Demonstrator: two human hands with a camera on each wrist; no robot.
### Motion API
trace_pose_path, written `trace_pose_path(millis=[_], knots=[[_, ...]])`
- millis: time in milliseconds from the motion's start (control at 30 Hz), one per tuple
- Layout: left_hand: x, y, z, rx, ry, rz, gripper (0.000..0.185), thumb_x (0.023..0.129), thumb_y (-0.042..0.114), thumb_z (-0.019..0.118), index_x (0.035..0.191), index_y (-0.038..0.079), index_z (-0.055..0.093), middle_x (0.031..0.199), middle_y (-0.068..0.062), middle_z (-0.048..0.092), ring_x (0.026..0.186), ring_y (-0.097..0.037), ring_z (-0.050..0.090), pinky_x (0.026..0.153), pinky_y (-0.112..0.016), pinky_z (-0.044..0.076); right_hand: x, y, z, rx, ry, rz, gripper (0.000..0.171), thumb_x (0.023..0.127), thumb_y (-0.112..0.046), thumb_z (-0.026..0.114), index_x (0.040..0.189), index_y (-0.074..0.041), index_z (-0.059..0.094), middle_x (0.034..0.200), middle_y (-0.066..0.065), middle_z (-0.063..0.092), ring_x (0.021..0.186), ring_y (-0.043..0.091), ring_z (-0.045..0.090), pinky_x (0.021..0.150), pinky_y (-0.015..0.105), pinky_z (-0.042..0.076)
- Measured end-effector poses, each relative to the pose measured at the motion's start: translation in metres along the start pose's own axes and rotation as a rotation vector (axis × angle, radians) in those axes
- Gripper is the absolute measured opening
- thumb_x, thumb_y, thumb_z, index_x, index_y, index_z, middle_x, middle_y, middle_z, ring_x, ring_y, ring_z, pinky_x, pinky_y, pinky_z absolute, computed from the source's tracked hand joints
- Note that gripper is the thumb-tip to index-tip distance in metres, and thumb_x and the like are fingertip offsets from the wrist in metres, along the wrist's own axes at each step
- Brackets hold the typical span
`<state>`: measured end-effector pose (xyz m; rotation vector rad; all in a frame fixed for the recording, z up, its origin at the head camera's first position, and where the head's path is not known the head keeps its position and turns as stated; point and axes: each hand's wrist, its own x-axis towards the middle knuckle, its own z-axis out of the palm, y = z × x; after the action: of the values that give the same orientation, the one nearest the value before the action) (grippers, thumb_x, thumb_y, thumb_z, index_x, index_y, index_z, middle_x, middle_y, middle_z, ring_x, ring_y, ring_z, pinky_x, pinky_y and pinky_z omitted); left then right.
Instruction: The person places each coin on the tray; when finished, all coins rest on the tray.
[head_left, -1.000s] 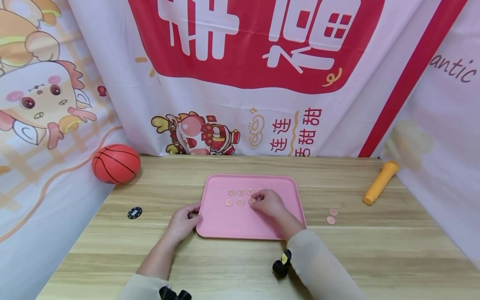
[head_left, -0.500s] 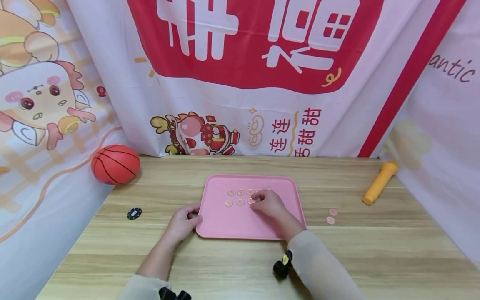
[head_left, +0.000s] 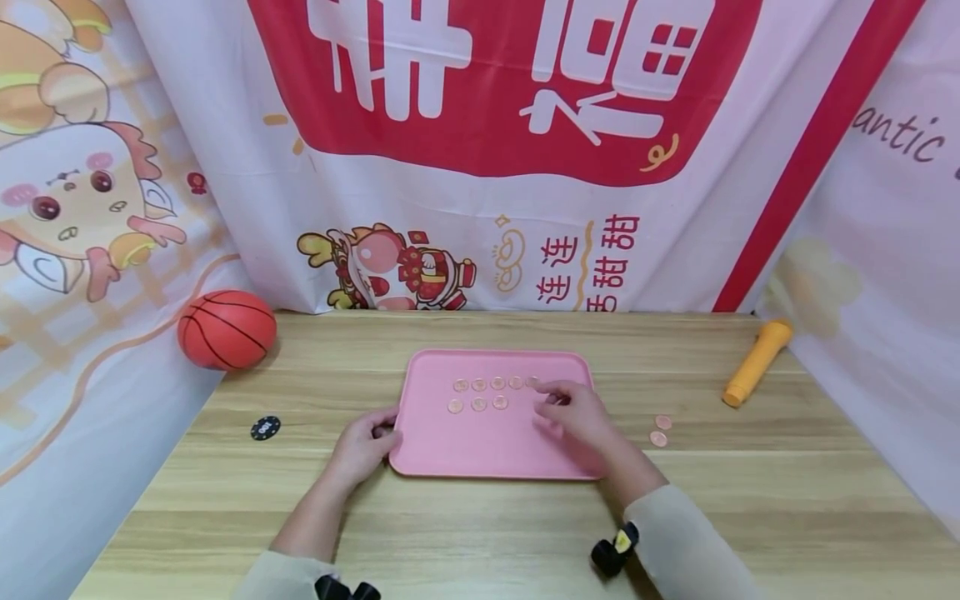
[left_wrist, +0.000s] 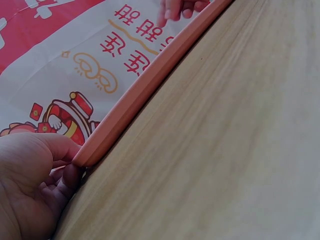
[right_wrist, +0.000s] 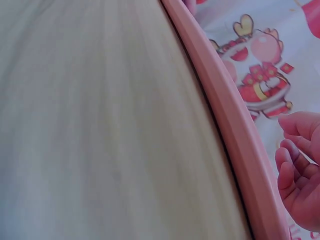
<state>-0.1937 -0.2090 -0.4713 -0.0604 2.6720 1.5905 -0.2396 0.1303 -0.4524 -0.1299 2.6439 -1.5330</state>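
Note:
A pink tray (head_left: pixel 450 454) lies on the wooden table. In the head view, two rows of copper-coloured coins sit on it: several at the back and three coins (head_left: pixel 478 404) in front. My left hand (head_left: pixel 362 450) grips the tray's left edge; in the left wrist view its fingers and thumb pinch the rim (left_wrist: pixel 102 140). Over the right part of the tray hovers my right hand (head_left: pixel 576 412), fingers loosely bent and nothing visible between them. Its fingertips are near the last coin (head_left: pixel 532 382) of the back row. The right wrist view shows this hand (right_wrist: pixel 302 170) beyond the rim.
Two loose coins (head_left: pixel 660 431) lie on the table right of the tray. A yellow flashlight-shaped object (head_left: pixel 757 364) rests farther right. On the left are a black poker chip (head_left: pixel 266 427) and a red toy basketball (head_left: pixel 227 330). Printed cloths hang around the table.
My right hand has left the third coin of the front row and moved right, uncovering the right end of the back row. The left hand stays at the tray's edge.

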Motion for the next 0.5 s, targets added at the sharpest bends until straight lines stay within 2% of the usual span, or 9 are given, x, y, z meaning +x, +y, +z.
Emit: trace_pose_path(millis=[233,400,500], knots=[[0.001,0.0,0.001,-0.002,0.003,0.002,0.047,0.087,0.003,0.065,0.132,-0.005,0.057,0.111,-0.018,0.066,0.078,-0.01,0.053,0.064,-0.019,0.046,-0.019,0.018,-0.041,0.022,0.026,0.052,0.038,0.087,-0.011,0.07,0.123,0.002,0.064,0.092,0.009,0.063,0.075,0.013,0.055,0.062,0.022,0.048],[0.001,0.0,0.001,0.001,0.003,0.004,0.047,0.087,0.002,0.064,0.132,-0.005,0.057,0.111,-0.019,0.066,0.077,-0.009,0.053,0.063,-0.018,0.046,-0.032,0.032,-0.069,-0.09,0.049,0.038,0.04,0.09,-0.017,0.069,0.126,0.0,0.063,0.1,0.011,0.065,0.086,0.012,0.054,0.069,0.02,0.046],[0.001,0.0,0.001,-0.003,0.001,0.004,0.047,0.087,0.002,0.064,0.132,-0.005,0.057,0.111,-0.019,0.066,0.077,-0.009,0.053,0.062,-0.018,0.046,-0.04,0.04,-0.084,-0.109,0.045,0.042,0.043,0.091,-0.02,0.068,0.128,0.001,0.061,0.103,0.013,0.064,0.089,0.014,0.054,0.071,0.021,0.047]])
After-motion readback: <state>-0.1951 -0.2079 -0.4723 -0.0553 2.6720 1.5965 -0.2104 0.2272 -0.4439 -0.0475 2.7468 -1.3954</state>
